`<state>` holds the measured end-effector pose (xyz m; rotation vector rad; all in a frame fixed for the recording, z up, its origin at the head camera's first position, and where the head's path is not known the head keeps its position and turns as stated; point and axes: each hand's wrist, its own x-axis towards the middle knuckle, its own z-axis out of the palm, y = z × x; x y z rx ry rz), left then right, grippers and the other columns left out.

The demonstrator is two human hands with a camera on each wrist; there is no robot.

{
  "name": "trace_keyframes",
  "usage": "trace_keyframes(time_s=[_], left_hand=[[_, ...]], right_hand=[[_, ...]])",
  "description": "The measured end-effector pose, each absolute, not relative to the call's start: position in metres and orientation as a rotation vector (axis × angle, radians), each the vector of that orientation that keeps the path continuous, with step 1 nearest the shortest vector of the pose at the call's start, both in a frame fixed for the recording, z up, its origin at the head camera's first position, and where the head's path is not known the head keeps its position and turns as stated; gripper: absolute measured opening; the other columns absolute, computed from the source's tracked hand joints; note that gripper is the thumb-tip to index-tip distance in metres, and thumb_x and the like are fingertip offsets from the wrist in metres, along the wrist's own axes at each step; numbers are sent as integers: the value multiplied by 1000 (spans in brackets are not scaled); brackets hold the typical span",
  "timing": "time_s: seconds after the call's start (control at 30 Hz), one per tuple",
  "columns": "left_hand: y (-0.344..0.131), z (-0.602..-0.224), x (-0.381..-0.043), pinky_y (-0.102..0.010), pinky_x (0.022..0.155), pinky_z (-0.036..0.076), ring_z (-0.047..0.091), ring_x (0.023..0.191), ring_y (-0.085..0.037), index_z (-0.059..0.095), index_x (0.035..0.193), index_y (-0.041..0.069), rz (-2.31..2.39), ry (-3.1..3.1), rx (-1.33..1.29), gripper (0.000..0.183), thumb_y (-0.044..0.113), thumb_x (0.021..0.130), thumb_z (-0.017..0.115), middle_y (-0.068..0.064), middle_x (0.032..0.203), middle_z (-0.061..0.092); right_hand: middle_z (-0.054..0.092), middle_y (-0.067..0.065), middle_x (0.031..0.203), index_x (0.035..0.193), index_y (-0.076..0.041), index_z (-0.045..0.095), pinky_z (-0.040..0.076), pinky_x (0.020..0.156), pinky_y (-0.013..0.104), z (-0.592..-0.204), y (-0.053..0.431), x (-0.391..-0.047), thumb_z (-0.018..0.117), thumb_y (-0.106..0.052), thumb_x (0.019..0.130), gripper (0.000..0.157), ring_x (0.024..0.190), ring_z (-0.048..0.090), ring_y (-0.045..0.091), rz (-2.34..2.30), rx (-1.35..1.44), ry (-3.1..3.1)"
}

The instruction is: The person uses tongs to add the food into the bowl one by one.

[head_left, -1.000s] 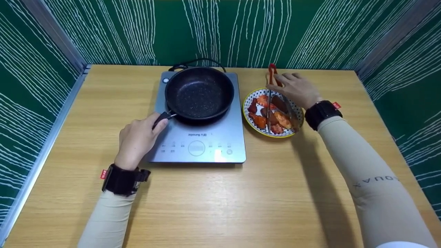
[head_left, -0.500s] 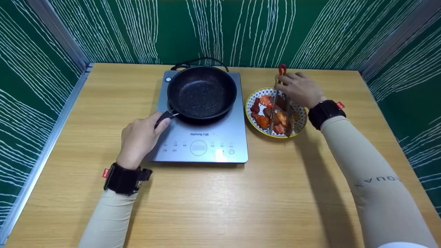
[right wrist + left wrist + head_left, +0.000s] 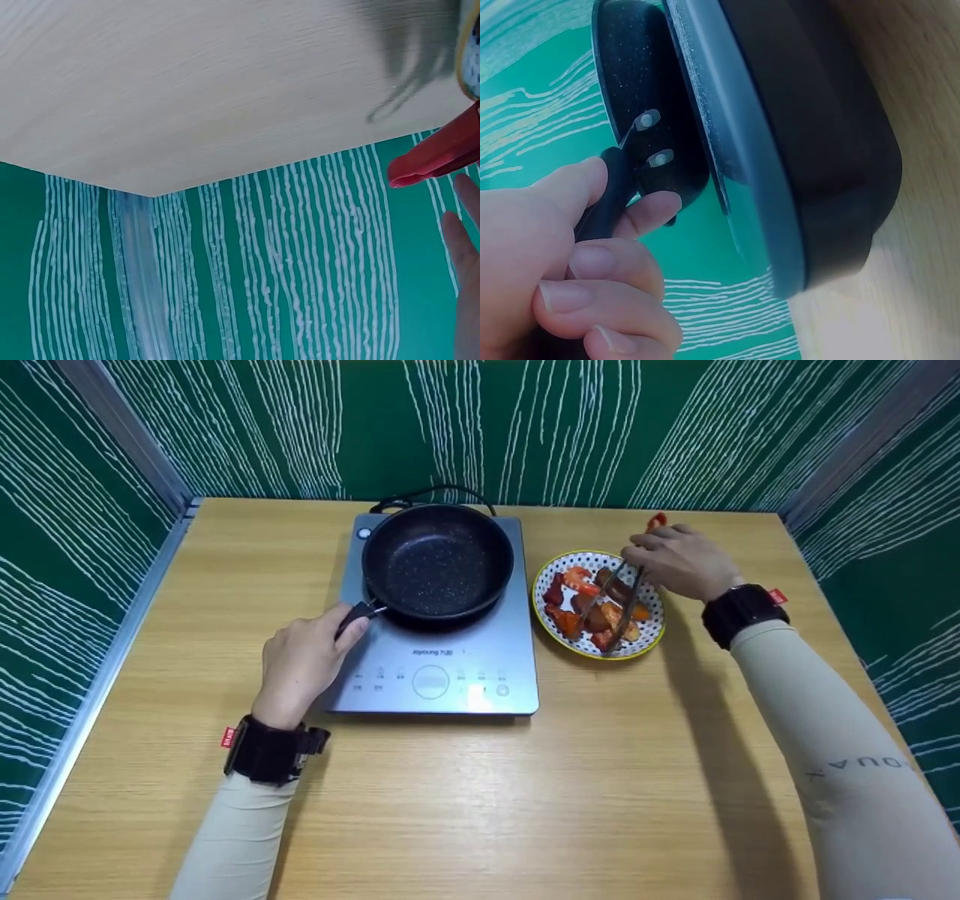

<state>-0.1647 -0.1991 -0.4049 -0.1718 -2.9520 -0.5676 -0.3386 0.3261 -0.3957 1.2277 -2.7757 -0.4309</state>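
Observation:
My left hand (image 3: 306, 664) grips the black handle (image 3: 609, 191) of a dark frying pan (image 3: 439, 562), fingers curled round it. Nothing lies in the pan, which sits on a silver induction cooktop (image 3: 480, 645). At the right, my right hand (image 3: 684, 561) holds red-handled tongs (image 3: 657, 520) over a dotted, yellow-rimmed plate (image 3: 551, 634). The tongs' two arms are spread and reach down among the reddish-brown food pieces (image 3: 592, 615). Whether the tips touch a piece I cannot tell. In the right wrist view only the red end of the tongs (image 3: 439, 150) and some fingers (image 3: 461, 240) show.
The wooden table (image 3: 480, 795) carries the cooktop and the plate side by side. Behind the cooktop runs a black cable (image 3: 442, 489). Green walls with white streaks (image 3: 495, 435) enclose the table at the back and both sides.
My right hand has moved right with the tongs, whose red end now leans to the right and whose arms slant across the plate. My left hand stays on the pan handle.

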Motion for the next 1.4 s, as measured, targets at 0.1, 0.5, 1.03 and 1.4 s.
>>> trace_keyframes(time_s=[0.1,0.5,1.03,1.4], left_hand=[[-199,-405,-165,-38,53,29,52,61,-31,59,103,15,-553,-2949,-176,30,45,110,56,-6,69,49],[-198,-403,-164,-39,55,31,55,65,-34,58,106,16,-570,-2985,-155,31,47,111,54,-10,74,55],[-199,-402,-164,-39,55,30,54,64,-32,58,105,16,-575,-2987,-172,31,46,111,54,-8,72,52],[-200,-402,-164,-39,54,30,52,63,-32,58,106,15,-572,-2977,-181,31,46,111,53,-9,71,50]], right_hand=[[62,30,137,133,-5,60,46,103,69,-394,335,-333,78,-10,96,42,125,59,54,-324,1185,-2802],[64,22,106,132,-3,50,53,80,56,-396,349,-280,62,-31,109,38,93,64,41,308,868,-2944],[52,8,78,127,-6,53,32,54,36,-392,345,-210,60,-42,107,41,60,43,21,468,564,-2855],[51,1,69,135,-10,64,29,49,33,-391,332,-168,59,-52,107,51,52,41,16,283,509,-2990]])
